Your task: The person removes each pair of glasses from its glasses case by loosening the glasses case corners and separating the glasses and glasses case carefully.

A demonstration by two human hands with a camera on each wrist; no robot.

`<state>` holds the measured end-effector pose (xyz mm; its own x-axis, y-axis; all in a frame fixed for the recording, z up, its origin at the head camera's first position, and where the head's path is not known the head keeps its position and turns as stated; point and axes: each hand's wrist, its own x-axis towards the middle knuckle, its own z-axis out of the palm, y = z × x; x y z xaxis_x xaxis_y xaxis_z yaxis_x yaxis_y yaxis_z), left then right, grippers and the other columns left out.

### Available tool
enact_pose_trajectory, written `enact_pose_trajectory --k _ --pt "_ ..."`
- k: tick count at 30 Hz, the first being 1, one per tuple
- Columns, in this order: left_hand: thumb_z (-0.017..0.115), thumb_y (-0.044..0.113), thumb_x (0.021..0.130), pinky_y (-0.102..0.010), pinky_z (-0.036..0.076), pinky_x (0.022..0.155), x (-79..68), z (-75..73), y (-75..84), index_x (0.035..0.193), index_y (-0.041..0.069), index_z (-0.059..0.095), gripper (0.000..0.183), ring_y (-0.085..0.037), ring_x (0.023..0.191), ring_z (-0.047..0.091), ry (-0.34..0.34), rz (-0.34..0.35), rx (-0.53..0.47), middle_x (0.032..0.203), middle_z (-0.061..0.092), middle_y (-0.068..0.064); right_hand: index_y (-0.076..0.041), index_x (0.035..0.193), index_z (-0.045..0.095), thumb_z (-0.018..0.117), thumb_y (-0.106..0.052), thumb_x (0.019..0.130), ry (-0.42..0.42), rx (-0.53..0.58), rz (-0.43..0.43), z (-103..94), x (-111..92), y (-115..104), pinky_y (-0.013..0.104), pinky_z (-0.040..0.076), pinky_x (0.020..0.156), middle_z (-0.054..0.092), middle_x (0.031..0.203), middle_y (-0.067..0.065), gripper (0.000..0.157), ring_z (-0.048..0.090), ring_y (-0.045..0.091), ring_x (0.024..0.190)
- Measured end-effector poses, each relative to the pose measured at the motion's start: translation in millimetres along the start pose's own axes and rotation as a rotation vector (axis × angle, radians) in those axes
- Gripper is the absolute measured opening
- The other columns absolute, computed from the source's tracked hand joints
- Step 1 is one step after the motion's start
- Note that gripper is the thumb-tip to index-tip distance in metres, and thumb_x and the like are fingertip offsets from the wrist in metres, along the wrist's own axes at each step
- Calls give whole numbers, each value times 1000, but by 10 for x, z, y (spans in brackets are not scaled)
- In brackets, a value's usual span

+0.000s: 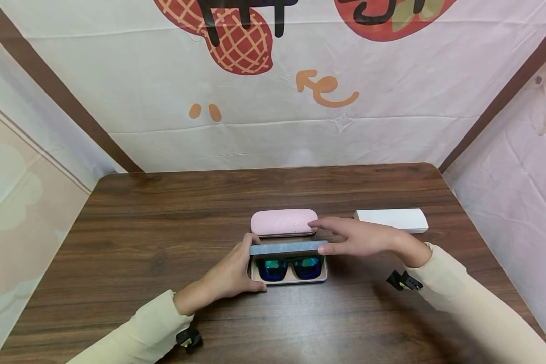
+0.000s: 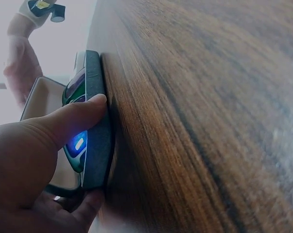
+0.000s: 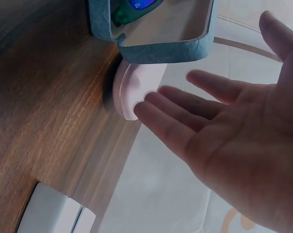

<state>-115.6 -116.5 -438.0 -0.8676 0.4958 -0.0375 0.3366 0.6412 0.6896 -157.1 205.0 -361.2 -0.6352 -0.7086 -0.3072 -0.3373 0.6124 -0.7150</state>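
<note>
A blue-grey glasses case [image 1: 289, 247] lies on the table with its lid raised. Dark sunglasses [image 1: 292, 268] with blue-green mirrored lenses rest in its pale lining. My left hand [image 1: 227, 277] grips the case's left end; in the left wrist view its thumb presses the front wall [image 2: 97, 141] and fingers reach round the end. My right hand [image 1: 361, 237] is spread with fingers extended, by the right end of the lid. In the right wrist view a gap shows between those fingers and the lid [image 3: 168, 52]. Just behind is a closed pink glasses case [image 1: 279, 221].
A white case [image 1: 391, 218] lies at the back right of the wooden table [image 1: 173, 212], behind my right wrist. Printed white cloth [image 1: 273, 136] hangs past the table's far edge.
</note>
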Motion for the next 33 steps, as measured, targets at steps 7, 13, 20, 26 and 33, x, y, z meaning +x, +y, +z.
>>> enact_pose_trajectory --k 7,13,20,26,33 --pt "99 20 64 -47 46 98 -1 -9 14 128 7 38 90 -26 111 54 -3 -3 -2 115 57 -11 -13 164 20 68 -49 96 45 -101 -59 69 -52 -38 65 19 116 9 170 13 90 6 36 155" --pt "99 20 64 -48 45 98 0 -10 13 128 7 38 90 -27 112 54 1 -2 -1 115 57 -12 -17 165 12 69 -56 92 117 -230 -134 160 -37 -40 65 14 117 -4 170 10 100 -2 38 155" --pt "99 21 64 -47 45 98 -1 -4 14 128 8 38 89 -25 112 54 2 -5 -1 115 57 -11 -21 165 6 70 -63 87 152 -329 -193 245 -38 -52 61 4 120 -11 170 7 110 -6 34 155" --pt "99 20 64 -46 45 98 2 1 6 128 7 38 90 -25 112 54 4 -8 -2 115 57 -11 -15 165 6 72 -62 86 188 -395 -234 295 -30 -42 59 3 121 -13 170 8 114 -5 34 155" --pt "99 21 63 -47 46 98 -2 -7 5 127 8 38 89 -26 111 54 6 1 -2 115 56 -11 -13 165 6 71 -66 84 237 -486 -282 369 -19 -45 56 3 122 -13 169 10 117 -5 34 155"
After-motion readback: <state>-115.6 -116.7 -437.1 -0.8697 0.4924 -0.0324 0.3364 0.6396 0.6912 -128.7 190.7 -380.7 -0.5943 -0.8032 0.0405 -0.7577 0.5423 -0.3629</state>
